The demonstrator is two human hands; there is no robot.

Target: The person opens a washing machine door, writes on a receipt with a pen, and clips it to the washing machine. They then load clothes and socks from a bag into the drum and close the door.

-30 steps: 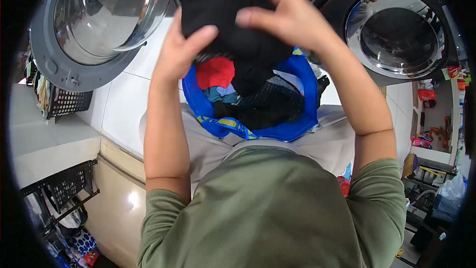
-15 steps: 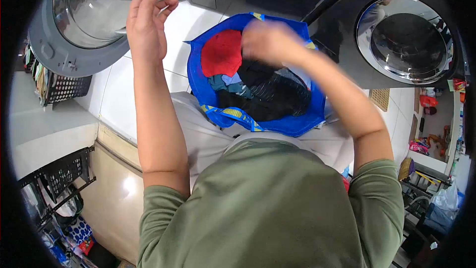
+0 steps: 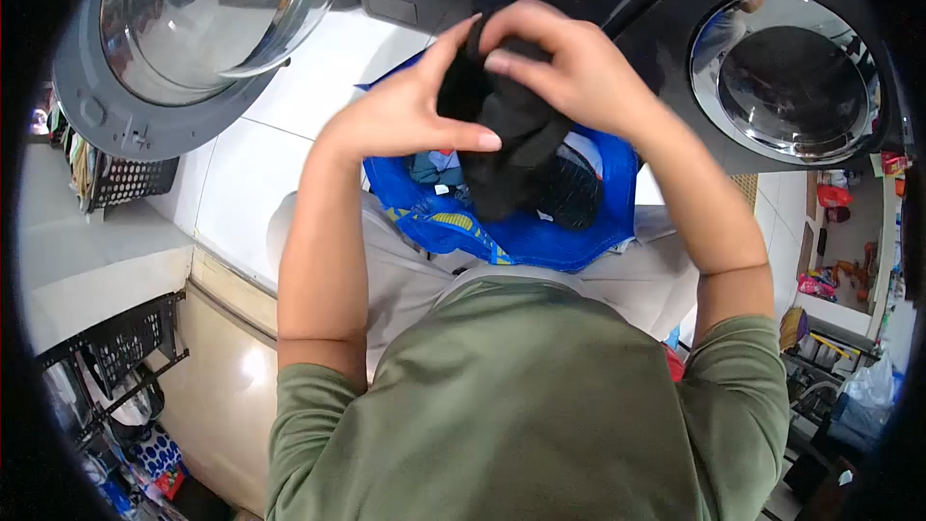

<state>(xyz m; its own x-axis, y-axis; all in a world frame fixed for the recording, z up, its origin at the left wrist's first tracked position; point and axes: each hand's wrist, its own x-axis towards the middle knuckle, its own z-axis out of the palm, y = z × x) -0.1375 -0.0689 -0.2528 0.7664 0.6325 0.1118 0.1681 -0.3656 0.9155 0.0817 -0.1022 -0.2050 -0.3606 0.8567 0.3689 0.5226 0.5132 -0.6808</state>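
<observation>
A dark cloth (image 3: pixel 511 135) hangs above the blue bag (image 3: pixel 569 249), bunched at its top. My right hand (image 3: pixel 564 58) grips its upper part between thumb and fingers. On its other side is my left hand (image 3: pixel 415 111), thumb and fingers spread wide around the cloth's left edge; its fingertips reach the bunched top. Inside the bag lie teal clothes (image 3: pixel 439 169) and a black garment (image 3: pixel 572 195), partly hidden behind the cloth. The bag rests between my legs.
An open round washer door (image 3: pixel 77 106) is at the upper left. A dark front-loading machine (image 3: pixel 646 58) stands ahead, and another closed round door (image 3: pixel 704 87) is at the right. A black perforated basket (image 3: pixel 135 191) sits at the left.
The earlier black cloth left the hands by half a second ago. My right hand has since lifted another dark cloth from the bag, and my left hand has come down from the washer door to it.
</observation>
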